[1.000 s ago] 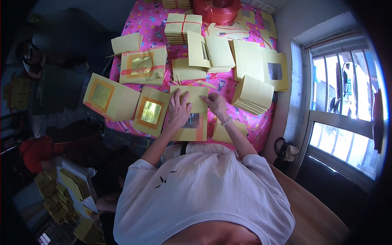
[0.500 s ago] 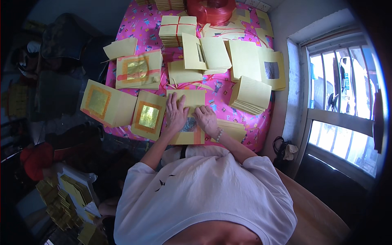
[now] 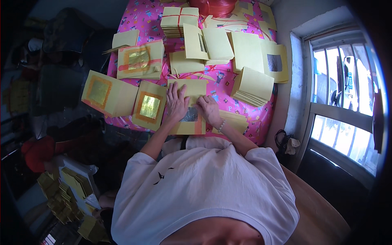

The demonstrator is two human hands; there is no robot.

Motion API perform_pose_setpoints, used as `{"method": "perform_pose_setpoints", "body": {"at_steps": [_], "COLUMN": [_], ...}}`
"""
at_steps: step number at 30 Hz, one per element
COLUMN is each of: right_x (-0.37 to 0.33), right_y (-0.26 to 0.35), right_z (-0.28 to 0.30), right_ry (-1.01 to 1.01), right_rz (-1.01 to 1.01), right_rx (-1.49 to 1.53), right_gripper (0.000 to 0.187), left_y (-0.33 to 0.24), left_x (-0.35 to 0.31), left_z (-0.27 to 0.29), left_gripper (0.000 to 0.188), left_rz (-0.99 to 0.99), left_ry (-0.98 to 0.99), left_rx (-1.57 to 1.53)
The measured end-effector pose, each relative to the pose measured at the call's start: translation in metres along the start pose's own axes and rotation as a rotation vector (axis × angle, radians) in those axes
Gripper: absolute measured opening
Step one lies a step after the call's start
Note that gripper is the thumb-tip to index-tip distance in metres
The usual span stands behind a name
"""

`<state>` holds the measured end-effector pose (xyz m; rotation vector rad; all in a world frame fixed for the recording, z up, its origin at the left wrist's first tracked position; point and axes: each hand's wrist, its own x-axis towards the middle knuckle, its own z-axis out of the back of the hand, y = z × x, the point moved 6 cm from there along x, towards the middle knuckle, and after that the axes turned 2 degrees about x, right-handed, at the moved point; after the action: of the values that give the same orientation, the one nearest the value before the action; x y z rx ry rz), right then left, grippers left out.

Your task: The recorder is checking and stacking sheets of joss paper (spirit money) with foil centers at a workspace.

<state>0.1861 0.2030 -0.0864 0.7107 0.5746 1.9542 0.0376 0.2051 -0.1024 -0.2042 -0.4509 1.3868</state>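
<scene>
In front of me lies a yellow paper sheet (image 3: 196, 86) with a silver foil square (image 3: 190, 114) and an orange strip at its lower right. My left hand (image 3: 177, 102) rests on its left part, fingers stretched out flat. At the sheet's right edge, my right hand (image 3: 209, 109) has its fingers curled and pinched on the paper; the fingertips are partly hidden. Left of my left hand is a yellow sheet with an orange-framed gold foil square (image 3: 149, 105). Beside my right wrist lies a low stack of yellow sheets (image 3: 233, 121).
A pink patterned cloth (image 3: 222, 98) covers the table. Farther back are a tied paper bundle (image 3: 179, 20), a red plastic twine roll (image 3: 212, 6), and more yellow stacks (image 3: 252, 85). A barred window (image 3: 343, 81) stands at right. Folded papers (image 3: 65, 200) lie low at left.
The view has tipped slightly, so the table sits higher in the picture. Both hands stay at nearly the same places on the sheet.
</scene>
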Motion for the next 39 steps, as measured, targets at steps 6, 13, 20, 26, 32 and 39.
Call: {"method": "perform_pose_setpoints", "body": {"at_steps": [6,13,20,26,32,39], "right_x": [-0.003,-0.005,-0.002,0.001,0.003,-0.002], "right_y": [0.0,-0.001,0.01,0.009,0.008,0.014], "right_z": [-0.002,-0.004,-0.001,-0.012,-0.003,0.028], "right_ry": [0.028,0.027,0.072,0.193,0.063,-0.064], "right_rz": [-0.018,-0.023,0.07,0.3,0.316,0.095], "right_rx": [-0.051,-0.027,-0.103,-0.441,-0.405,-0.143], "right_gripper": [0.024,0.026,0.043,0.039,0.029,0.049], "left_y": [0.0,0.012,0.014,0.035,0.057,0.054], "left_x": [0.0,-0.002,-0.001,0.008,-0.009,-0.019], "left_z": [-0.002,0.005,0.009,0.02,0.035,0.013], "left_gripper": [0.059,0.076,0.08,0.062,0.048,0.051], "left_rz": [-0.017,-0.147,-0.11,-0.049,0.433,0.729], "left_ry": [0.007,0.071,0.047,-0.064,-0.195,-0.084], "left_rx": [0.003,-0.163,-0.245,-0.555,-0.312,-0.933]}}
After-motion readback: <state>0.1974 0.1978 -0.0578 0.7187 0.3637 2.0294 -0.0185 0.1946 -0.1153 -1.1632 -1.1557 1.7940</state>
